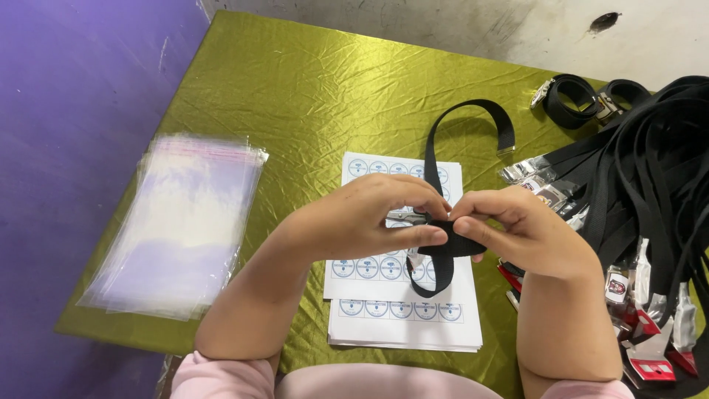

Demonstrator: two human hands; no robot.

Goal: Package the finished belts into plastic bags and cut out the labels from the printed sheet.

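Purple wall (66, 89) runs down the left, grey concrete floor at the far edge. Between them sits the table (295, 81), covered in a wrinkled, shiny olive-green cloth.

Far right: big heap of black fabric straps with metal buckles (650, 162), spilling off the right edge, some buckles wrapped in clear plastic. At its far end, two coiled black belts with silver buckles (583, 100).

Left side: stack of clear rectangular plastic sleeve bags (181, 229), fanned slightly, lying flat and well apart from the hands.

Centre, near edge: stack of white sticker sheets with rows of round blue-and-white labels (402, 303), partly hidden under both hands.

Over those sheets, a single black fabric strap (432, 155). It loops far from the hands toward the table middle, its free end with a metal tip (507, 142) lying on the cloth. The near part hangs as a short loop just below the hands.

Left hand (362, 218): fingers clenched on the strap, thumb pressed along its folded section. A silver metal piece shows just behind the fingers, detail unclear.

Right hand (517, 225): fingers pinching the same folded section from the right, fingertips touching the left hand's.

Pink sleeves (214, 380) at the near edge.
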